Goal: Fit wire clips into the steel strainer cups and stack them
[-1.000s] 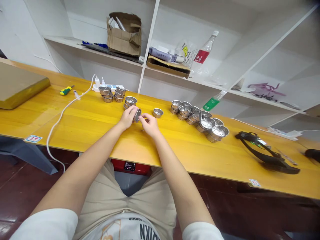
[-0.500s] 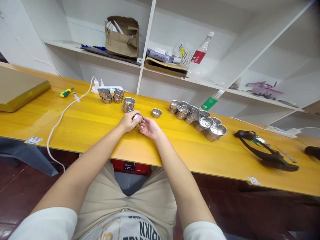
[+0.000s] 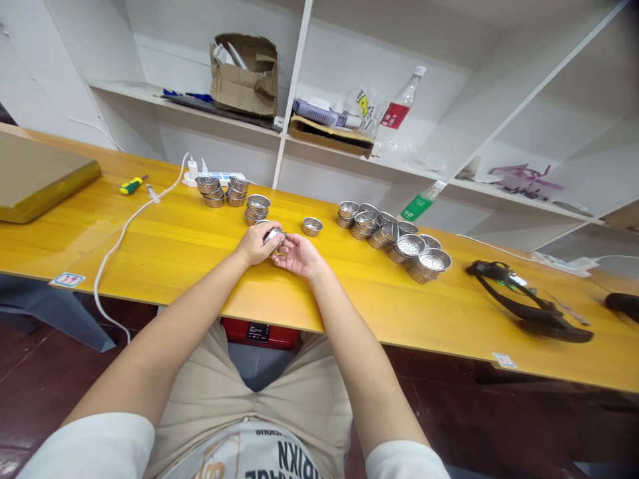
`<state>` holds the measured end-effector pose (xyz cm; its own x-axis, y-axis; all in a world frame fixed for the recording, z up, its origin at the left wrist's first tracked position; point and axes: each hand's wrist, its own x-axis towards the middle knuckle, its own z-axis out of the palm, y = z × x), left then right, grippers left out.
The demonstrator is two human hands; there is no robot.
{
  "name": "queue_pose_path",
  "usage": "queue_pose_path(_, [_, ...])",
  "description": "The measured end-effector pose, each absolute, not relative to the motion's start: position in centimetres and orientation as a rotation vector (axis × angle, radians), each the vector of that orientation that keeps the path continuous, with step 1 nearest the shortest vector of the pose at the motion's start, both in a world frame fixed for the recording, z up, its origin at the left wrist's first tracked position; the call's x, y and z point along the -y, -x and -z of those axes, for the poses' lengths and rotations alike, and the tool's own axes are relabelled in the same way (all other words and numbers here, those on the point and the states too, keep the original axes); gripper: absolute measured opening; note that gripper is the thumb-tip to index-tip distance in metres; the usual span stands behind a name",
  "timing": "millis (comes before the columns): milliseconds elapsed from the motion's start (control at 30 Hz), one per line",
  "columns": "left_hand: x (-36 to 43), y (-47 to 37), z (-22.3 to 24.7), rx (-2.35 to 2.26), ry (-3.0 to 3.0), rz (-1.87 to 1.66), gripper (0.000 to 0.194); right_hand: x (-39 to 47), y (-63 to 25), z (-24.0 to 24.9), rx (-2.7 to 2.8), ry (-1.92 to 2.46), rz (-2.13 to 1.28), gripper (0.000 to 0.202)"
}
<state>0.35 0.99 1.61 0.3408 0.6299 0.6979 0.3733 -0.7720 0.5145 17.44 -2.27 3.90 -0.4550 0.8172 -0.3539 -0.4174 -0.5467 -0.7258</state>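
My left hand (image 3: pixel 256 245) is wrapped over a small perforated metal strainer cup (image 3: pixel 274 235), which is tilted and partly hidden by the fingers. Against the cup's right side, my right hand (image 3: pixel 299 255) has its palm turned up and its fingers curled at the rim. Just beyond my left hand stands a short stack of like cups (image 3: pixel 257 205), with another cup's rim partly covered by that hand. A single strainer cup (image 3: pixel 312 227) sits upright on the yellow table (image 3: pixel 279 293), beyond my right hand.
Two more cup stacks (image 3: pixel 210 191) stand at the back left by a white power strip (image 3: pixel 223 177). A cluster of stacked cups (image 3: pixel 384 233) spreads to the right. Farther right lies a black headset (image 3: pixel 534 306). A screwdriver (image 3: pixel 132 185) and white cable (image 3: pixel 120 246) are at left.
The fingers of my right hand have shifted slightly down and left along the cup, which has turned a little. My left hand has kept its hold.
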Motion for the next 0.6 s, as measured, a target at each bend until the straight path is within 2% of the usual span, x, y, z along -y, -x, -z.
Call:
queue_pose_path(300, [-0.91, -0.50, -1.57, -0.912, -2.296, -1.409, 0.037, 2.20, -17.56, -3.88, 0.733, 0.902, -2.045, 0.041])
queue_pose_path(600, [-0.77, -0.77, -1.44, -0.904, -2.225, -1.465, 0.039, 2.61, -17.30, -4.48, 0.703, 0.893, -2.022, 0.039])
